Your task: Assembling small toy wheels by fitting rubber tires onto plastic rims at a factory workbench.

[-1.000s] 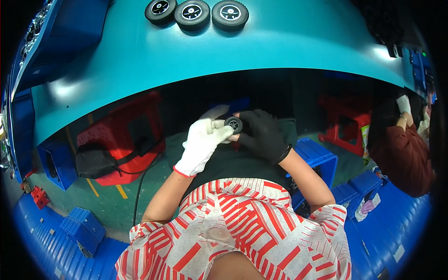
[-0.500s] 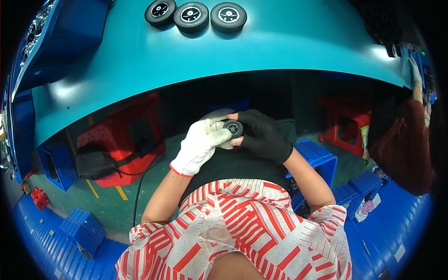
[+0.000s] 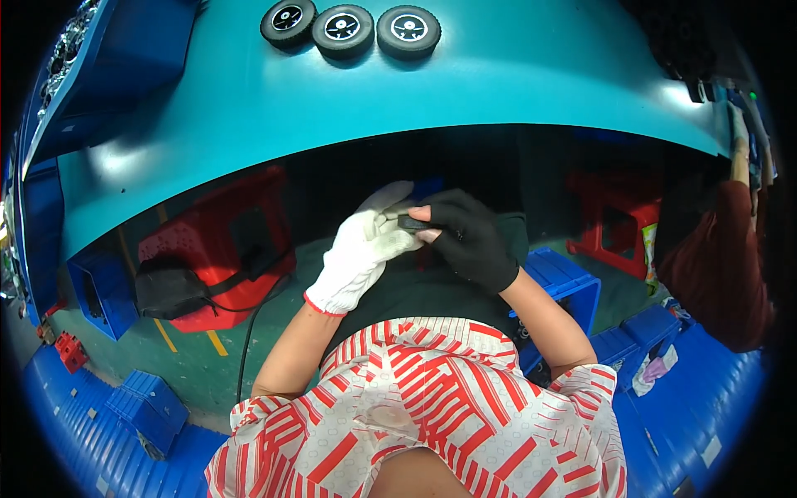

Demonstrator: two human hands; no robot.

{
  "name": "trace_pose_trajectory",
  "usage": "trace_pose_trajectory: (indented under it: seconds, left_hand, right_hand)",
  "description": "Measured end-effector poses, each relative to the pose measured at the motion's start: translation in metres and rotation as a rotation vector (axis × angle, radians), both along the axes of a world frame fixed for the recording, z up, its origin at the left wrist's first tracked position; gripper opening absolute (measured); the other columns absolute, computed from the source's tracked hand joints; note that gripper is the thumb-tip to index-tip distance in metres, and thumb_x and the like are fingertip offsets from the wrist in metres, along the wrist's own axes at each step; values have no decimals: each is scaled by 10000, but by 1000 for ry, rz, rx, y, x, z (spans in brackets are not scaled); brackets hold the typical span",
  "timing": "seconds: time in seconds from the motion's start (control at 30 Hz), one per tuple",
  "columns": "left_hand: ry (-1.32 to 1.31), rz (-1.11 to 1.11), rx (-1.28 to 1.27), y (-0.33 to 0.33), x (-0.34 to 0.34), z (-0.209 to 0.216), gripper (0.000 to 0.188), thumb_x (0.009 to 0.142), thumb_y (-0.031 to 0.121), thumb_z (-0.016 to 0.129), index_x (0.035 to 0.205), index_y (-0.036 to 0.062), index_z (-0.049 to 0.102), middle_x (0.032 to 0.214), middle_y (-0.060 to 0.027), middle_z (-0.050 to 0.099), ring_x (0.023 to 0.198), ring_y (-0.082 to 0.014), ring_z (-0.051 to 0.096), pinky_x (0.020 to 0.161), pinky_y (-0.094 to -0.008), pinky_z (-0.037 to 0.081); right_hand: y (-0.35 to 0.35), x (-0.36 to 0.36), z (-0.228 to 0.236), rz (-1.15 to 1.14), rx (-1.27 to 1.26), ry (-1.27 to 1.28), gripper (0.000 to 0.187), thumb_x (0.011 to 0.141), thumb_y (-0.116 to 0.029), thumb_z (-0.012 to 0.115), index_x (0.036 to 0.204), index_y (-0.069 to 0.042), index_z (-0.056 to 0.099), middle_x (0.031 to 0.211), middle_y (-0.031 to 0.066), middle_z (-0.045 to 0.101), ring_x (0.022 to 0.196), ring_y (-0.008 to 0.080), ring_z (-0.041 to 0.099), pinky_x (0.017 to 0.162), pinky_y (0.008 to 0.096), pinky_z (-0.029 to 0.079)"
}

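A small black toy wheel (image 3: 410, 223) is held edge-on between my two hands, over my lap and below the table's near edge. My right hand (image 3: 469, 236), in a black glove with bare fingertips, pinches it between thumb and finger. My left hand (image 3: 363, 249), in a white knit glove with a red cuff, has its fingers closed against the wheel's left side. The wheel's face cannot be seen. Three larger black wheels, a left one (image 3: 288, 23), a middle one (image 3: 343, 31) and a right one (image 3: 408, 32), lie in a row on the teal table (image 3: 465, 91).
A blue bin (image 3: 133, 75) with shiny parts stands at the table's left. A red stool (image 3: 207, 249) with a black bag (image 3: 170, 288) is at my left, another red stool (image 3: 614, 236) at my right. Blue crates (image 3: 564, 282) stand beside me. Another person's arm (image 3: 739, 149) shows far right.
The small wheel has turned from showing its spoked face to being edge-on. My right hand's fingers have shifted on it; both hands stay in nearly the same place.
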State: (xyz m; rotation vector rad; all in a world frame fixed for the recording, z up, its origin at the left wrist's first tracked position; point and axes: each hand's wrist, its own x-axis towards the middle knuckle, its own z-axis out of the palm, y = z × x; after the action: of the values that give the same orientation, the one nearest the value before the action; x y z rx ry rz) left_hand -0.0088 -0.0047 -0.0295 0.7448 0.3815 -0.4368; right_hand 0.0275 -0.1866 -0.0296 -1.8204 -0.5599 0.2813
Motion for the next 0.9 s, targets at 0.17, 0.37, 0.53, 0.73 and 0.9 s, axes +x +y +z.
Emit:
trace_pose_trajectory:
  seconds: [0.17,0.37,0.53,0.73,0.9]
  left_hand:
    - [117,-104,-48,4,-2,-2,533,808,-13,620,1284,-103,397,1173,-211,540,1013,-257,606,844,-342,535]
    - [-26,-118,204,3,-4,4,667,733,-103,649,1320,-119,333,1318,-244,441,1200,-290,491,984,-372,442]
    - [-51,-114,219,2,-4,10,683,738,-117,646,1338,-108,321,1327,-249,433,1211,-288,484,997,-364,427]
    - [-69,-118,240,4,-7,6,684,745,-102,655,1342,-101,322,1320,-249,440,1213,-286,483,992,-365,428]
    - [-50,-96,228,5,-10,0,646,753,-81,664,1318,-105,352,1277,-239,479,1168,-273,522,968,-347,449]
  right_hand:
    - [2,-4,6,63,-204,-356,429,698,-94,733,1113,-99,626,961,140,592,820,278,586,690,345,482]
    - [-9,-8,8,37,-263,95,498,713,-101,719,1186,-73,566,1067,144,524,937,284,564,807,351,464]
    - [-5,-10,8,1,-206,52,456,736,-107,700,1171,-62,570,1057,128,525,960,279,560,831,352,457]
    - [-4,-12,5,-15,-200,99,427,734,-79,696,1143,-54,576,1051,124,534,958,276,560,839,346,452]
    - [-4,-12,4,-18,-200,67,421,732,-68,698,1135,-51,577,1043,123,537,957,272,561,837,346,453]
